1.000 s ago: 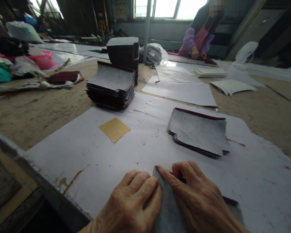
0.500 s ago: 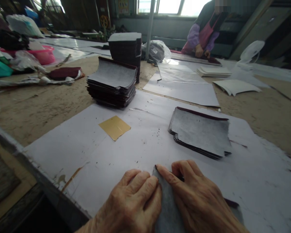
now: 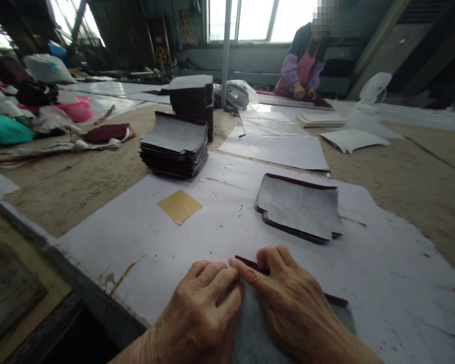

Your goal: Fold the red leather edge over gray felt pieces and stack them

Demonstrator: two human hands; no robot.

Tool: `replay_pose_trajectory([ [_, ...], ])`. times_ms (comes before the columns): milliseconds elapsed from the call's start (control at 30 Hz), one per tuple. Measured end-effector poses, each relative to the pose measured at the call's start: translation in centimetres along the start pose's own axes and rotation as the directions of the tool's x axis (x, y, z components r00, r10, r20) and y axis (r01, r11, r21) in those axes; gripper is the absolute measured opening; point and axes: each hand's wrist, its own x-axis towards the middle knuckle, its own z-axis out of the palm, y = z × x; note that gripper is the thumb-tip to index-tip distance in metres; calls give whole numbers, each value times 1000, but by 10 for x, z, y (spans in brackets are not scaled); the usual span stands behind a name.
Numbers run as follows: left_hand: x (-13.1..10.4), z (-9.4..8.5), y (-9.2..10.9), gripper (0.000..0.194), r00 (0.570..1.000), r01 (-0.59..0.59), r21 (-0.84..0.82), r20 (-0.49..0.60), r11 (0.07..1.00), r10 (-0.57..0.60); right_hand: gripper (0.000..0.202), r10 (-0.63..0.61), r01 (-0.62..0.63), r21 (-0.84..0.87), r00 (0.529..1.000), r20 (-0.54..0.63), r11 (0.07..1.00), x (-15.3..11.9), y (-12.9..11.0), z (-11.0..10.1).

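Note:
A grey-backed piece of sheet material (image 3: 250, 328) with a dark maroon folded edge lies under both my hands at the front of the white sheet. My left hand (image 3: 202, 308) has its fingers curled and pressed together at the piece's left side. Across its far maroon edge, my right hand (image 3: 288, 298) presses with a stretched index finger, the other fingers bent. The two hands' fingertips nearly meet at the far corner. Much of the piece is hidden beneath them. Beyond my right hand rests a low stack of similar pieces (image 3: 303, 207).
A taller stack of pieces (image 3: 174, 134) stands at the back left, before a dark block-like stack (image 3: 191, 103). A gold square card (image 3: 180, 206) lies on the white sheet (image 3: 136, 227). A co-worker (image 3: 301, 71) works at the far side. Bags and a pink basin (image 3: 76, 108) sit left.
My view has tilted up slightly. The right index finger now lies over the far corner of the piece, and more of the maroon edge shows. My left hand stays beside it.

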Motion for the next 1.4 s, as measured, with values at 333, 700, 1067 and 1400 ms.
replay_pose_trajectory([
  [333, 5, -20, 9, 29, 980, 86, -110, 188, 990, -64, 2, 323, -327, 42, 944, 67, 944, -9, 14, -17],
  [700, 15, -20, -8, 35, 813, 571, -447, 194, 688, -548, 14, 121, -87, 139, 959, -257, 986, -11, 13, -18],
  [1067, 35, -10, -10, 22, 889, 367, -700, 70, 612, -453, 18, -271, 178, -226, 825, -497, 958, -16, 5, -32],
  [1400, 37, -21, -17, 14, 962, 198, -685, 0, 702, -271, 24, -289, 205, -219, 823, -489, 954, -21, 6, -29],
])
